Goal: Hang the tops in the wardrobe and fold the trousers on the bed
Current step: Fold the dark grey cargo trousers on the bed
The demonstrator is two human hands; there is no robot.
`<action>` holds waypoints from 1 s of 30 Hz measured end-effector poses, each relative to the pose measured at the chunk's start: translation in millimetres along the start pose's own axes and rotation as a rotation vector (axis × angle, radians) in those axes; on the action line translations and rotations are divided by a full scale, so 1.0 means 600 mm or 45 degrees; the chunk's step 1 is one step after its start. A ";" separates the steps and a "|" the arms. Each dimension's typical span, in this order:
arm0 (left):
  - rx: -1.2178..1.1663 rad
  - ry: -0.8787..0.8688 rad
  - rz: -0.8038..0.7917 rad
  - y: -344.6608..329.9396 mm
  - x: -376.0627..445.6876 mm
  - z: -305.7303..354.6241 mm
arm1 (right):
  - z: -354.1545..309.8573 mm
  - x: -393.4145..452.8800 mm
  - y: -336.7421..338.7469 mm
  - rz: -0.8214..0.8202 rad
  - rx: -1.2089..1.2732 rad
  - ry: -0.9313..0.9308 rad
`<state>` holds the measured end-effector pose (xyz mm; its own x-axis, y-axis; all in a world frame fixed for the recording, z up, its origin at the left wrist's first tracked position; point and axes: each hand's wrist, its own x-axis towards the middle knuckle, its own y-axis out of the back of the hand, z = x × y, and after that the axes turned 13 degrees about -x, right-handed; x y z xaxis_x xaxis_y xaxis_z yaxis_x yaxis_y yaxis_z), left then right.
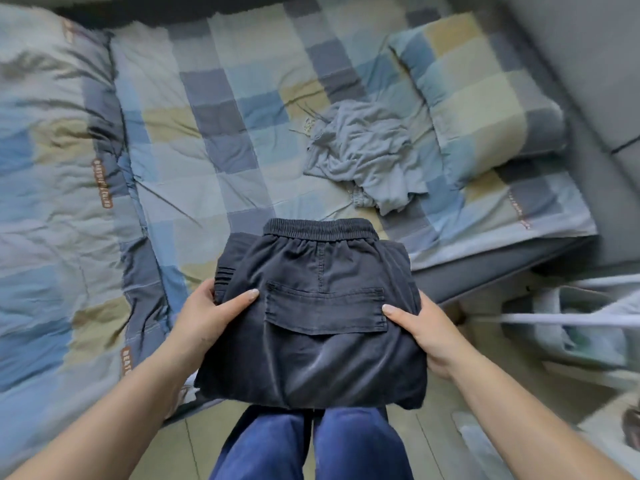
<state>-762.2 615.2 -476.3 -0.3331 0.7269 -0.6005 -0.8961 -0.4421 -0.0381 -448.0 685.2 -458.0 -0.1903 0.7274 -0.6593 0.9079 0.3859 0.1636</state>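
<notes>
The folded trousers (311, 306) are dark navy, almost black. The bed cover (221, 109) has a check pattern of blue, grey and beige squares; the pillow (485, 95) has the same. The crumpled garment (367, 157) is pale grey-blue

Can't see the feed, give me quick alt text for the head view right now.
Both hands, left hand and right hand, grip the sides of folded dark trousers at the near edge of the checked bed. A crumpled grey garment lies farther back, beside a pillow.
</notes>
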 end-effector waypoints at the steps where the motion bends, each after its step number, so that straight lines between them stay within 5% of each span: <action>1: 0.041 0.003 -0.055 -0.010 -0.019 0.014 | 0.004 -0.041 0.006 0.059 0.041 0.000; 14: 0.435 0.047 -0.835 -0.235 -0.234 0.044 | 0.176 -0.469 0.063 0.744 0.518 -0.130; 30: 0.911 0.008 -1.689 -0.475 -0.726 -0.226 | 0.532 -1.025 -0.020 1.592 0.905 -0.289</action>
<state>-322.1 353.1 -312.2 0.8100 0.3793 -0.4472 -0.4880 0.8589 -0.1555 -222.5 52.3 -288.9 0.8480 0.2414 -0.4719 0.4353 -0.8250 0.3603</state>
